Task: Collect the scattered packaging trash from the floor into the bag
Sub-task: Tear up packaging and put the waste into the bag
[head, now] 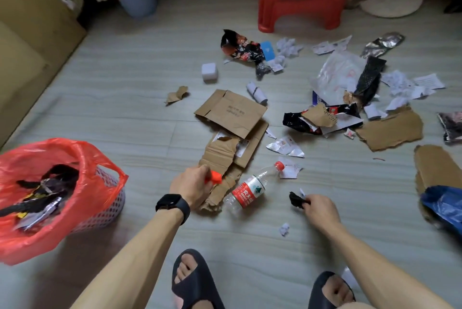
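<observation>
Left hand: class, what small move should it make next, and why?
Probably carry the left hand to the red bag and let go of the orange scrap it pinches. The bag gapes open on that side, already holding wrappers, and the right hand grips a black scrap too, so neither hand is free for more trash.

Grey floor (125,108) with cardboard (232,113), wrappers (240,50), bottle (247,191).

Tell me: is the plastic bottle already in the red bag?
No, the plastic bottle lies on the floor beside the torn cardboard.
</observation>
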### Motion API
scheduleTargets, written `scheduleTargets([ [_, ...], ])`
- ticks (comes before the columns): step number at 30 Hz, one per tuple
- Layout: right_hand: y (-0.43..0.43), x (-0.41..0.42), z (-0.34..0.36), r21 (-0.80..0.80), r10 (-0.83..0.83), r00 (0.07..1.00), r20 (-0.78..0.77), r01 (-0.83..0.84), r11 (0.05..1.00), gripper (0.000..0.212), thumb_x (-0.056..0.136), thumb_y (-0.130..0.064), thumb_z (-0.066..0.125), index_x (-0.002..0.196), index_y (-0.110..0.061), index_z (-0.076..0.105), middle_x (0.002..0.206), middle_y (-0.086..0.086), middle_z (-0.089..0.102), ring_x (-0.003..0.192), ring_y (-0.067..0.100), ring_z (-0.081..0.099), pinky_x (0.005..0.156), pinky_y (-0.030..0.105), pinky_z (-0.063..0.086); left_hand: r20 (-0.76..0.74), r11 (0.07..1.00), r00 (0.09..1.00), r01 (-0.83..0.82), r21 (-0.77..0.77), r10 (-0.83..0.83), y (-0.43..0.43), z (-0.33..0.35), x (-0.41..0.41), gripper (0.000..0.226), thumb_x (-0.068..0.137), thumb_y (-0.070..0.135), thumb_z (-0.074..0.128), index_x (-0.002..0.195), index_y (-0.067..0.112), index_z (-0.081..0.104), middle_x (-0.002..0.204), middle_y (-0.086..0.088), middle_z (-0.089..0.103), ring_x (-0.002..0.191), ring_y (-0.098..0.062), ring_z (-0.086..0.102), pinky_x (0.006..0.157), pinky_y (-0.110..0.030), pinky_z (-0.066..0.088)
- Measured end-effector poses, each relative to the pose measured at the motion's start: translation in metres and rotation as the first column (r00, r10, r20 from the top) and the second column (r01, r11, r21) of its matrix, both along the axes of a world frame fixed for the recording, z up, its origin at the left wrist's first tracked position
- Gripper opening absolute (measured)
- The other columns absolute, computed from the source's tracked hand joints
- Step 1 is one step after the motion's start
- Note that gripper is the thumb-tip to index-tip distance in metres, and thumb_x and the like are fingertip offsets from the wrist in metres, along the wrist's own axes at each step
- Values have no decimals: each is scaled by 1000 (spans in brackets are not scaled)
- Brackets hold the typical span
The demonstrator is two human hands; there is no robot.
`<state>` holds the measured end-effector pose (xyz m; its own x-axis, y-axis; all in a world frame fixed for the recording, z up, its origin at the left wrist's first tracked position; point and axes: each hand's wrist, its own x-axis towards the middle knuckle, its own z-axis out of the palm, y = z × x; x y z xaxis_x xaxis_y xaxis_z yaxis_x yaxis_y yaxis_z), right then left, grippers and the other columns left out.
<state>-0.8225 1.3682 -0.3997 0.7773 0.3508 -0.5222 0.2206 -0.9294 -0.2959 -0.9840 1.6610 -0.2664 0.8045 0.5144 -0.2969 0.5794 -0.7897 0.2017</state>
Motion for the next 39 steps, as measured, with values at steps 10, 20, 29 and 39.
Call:
scheduleTargets([
  [10,147,-30,169,494,188,982,11,-169,853,16,92,-21,64,99,-28,76,88,-8,70,79,14,64,63,26,47,20,949,993,-113,295,113,108,121,-46,18,87,41,61,96,26,62,100,-4,69,95,-32,65,69,-33,49],
  [20,342,-138,277,607,560,825,70,-481,633,18,84,-25,68,101,-27,67,91,4,75,77,25,70,69,40,58,127,742,782,-621,252,611,180,137,-225,22,91,48,52,86,27,53,94,0,70,87,-26,66,64,-30,47],
  [29,443,-247,245,708,479,799,-364,-97,700,68,81,-55,60,136,-16,56,95,0,63,87,20,63,91,37,55,218,556,543,-831,7,811,215,127,-282,23,90,39,56,110,33,63,114,1,69,106,-25,63,83,-29,49],
  [39,315,-136,246,422,372,927,-52,-317,849,40,92,-42,56,122,-17,64,118,2,70,112,23,63,92,30,48,155,842,829,-537,-53,538,199,144,-181,18,81,28,56,95,29,68,108,-1,73,105,-24,66,89,-32,52],
])
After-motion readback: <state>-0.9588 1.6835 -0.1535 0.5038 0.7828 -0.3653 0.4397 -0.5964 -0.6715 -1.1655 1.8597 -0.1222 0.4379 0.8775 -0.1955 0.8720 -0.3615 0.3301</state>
